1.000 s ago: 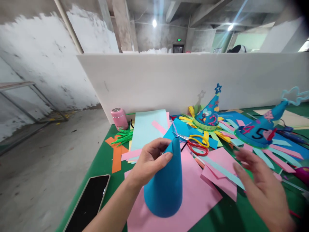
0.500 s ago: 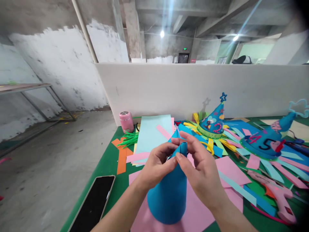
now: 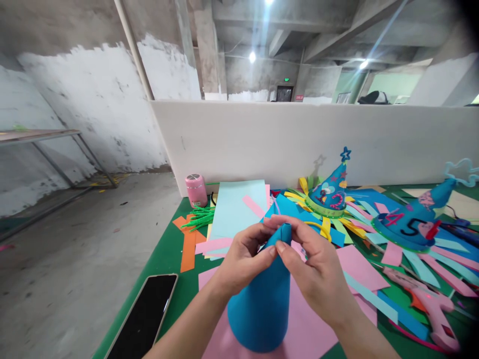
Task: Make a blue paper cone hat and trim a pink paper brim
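A plain blue paper cone [image 3: 260, 304] stands upright on pink paper [image 3: 307, 326] in front of me. Its narrow top is rolled and leans slightly right. My left hand [image 3: 249, 257] pinches the cone near the top from the left, thumb on the front and fingers behind. From the right, my right hand [image 3: 309, 259] grips the same top, its thumb tip close to the left thumb. Both hands' fingers curl round the back of the cone, where they are partly hidden.
Two decorated blue party hats [image 3: 331, 192] with paper strips stand at the back right. A pink glue gun [image 3: 422, 294] lies at right. Left are a phone [image 3: 144, 316], orange strips [image 3: 188, 249], green pipe cleaners [image 3: 200, 218] and a pink canister [image 3: 196, 190]. A white partition [image 3: 239, 142] stands behind.
The fingers of my right hand have lowered and curled round the back of the cone's top. The cone stays in the same place.
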Tool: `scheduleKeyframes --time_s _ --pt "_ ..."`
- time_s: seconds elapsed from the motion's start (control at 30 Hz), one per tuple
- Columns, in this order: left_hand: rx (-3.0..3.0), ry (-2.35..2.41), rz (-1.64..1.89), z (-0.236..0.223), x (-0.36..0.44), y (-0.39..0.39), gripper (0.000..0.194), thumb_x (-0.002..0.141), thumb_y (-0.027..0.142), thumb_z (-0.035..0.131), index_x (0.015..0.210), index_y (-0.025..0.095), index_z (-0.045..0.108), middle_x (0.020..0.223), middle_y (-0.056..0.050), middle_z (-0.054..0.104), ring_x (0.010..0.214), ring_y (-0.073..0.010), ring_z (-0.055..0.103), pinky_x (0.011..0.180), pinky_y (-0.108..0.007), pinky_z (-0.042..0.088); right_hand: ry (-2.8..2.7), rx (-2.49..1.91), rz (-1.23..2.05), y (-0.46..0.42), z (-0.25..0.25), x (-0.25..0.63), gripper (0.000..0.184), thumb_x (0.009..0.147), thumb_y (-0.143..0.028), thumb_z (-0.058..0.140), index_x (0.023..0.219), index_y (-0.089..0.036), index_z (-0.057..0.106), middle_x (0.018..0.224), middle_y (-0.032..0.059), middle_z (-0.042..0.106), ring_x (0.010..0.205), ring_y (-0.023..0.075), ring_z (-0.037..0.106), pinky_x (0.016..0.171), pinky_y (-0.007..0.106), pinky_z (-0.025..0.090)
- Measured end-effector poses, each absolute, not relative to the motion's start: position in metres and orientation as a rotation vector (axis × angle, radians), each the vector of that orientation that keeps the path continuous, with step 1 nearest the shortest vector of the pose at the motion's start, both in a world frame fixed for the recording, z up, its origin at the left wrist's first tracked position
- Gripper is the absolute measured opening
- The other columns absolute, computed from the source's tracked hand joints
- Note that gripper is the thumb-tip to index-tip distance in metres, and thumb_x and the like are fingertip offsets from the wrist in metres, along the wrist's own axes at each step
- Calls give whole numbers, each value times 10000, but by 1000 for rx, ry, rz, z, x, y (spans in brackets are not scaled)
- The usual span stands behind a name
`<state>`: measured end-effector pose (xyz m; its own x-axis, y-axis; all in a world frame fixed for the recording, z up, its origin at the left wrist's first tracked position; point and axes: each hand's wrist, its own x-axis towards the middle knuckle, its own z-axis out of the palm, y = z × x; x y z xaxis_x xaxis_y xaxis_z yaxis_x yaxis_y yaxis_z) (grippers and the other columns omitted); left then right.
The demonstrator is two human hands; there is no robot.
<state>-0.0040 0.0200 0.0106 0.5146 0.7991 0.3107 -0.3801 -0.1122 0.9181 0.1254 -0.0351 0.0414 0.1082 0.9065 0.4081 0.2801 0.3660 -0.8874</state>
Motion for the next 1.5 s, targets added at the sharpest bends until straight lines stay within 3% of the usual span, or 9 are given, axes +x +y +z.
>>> scheduleKeyframes --time_s 0.4,0.57,0.77,0.87,1.17,1.5 --pt "1322 400 1038 10 -5 20 247 789 318 685 1022 237 676 1026 -38 680 1006 -188 614 918 -314 451 -1479 -1149 589 -33 43 125 294 804 -184 522 1067 -275 616 1059 -23 696 1019 124 636 865 230 508" --pt "1335 386 1052 11 -3 20 250 786 318 689 1023 240 673 991 -33 686 961 -172 619 867 -289 463 -1471 -1156 584 -33 41 124 293 795 -198 518 1055 -287 618 1035 -27 699 1031 140 634 851 259 517" --pt "1339 418 1031 11 -4 20 249 773 351 696 969 201 663 973 -43 667 929 -162 599 826 -268 451 -1434 -1091 806 -36 38 134 389 824 -249 513 1209 -280 553 1210 24 643 1154 179 572 979 367 471" --pt "1335 446 1016 12 -5 20 309 759 376 705 1008 201 648 1009 -54 654 951 -172 585 838 -280 441 -1437 -1083 822 -37 39 137 377 846 -284 515 1222 -280 550 1224 31 638 1147 186 578 974 375 479" --pt "1374 485 1037 11 -5 20 306 737 420 713 927 189 647 866 -20 619 808 -123 539 756 -237 434 -1582 -1262 367 -32 50 132 296 767 -250 548 1029 -208 678 1107 66 698 1045 246 636 900 462 517" --pt "1374 515 1025 14 -3 17 281 765 392 687 934 174 631 894 -43 616 842 -151 540 791 -280 442 -1620 -1266 81 -32 49 127 271 743 -186 522 969 -165 670 1060 83 720 981 260 665 852 514 531"
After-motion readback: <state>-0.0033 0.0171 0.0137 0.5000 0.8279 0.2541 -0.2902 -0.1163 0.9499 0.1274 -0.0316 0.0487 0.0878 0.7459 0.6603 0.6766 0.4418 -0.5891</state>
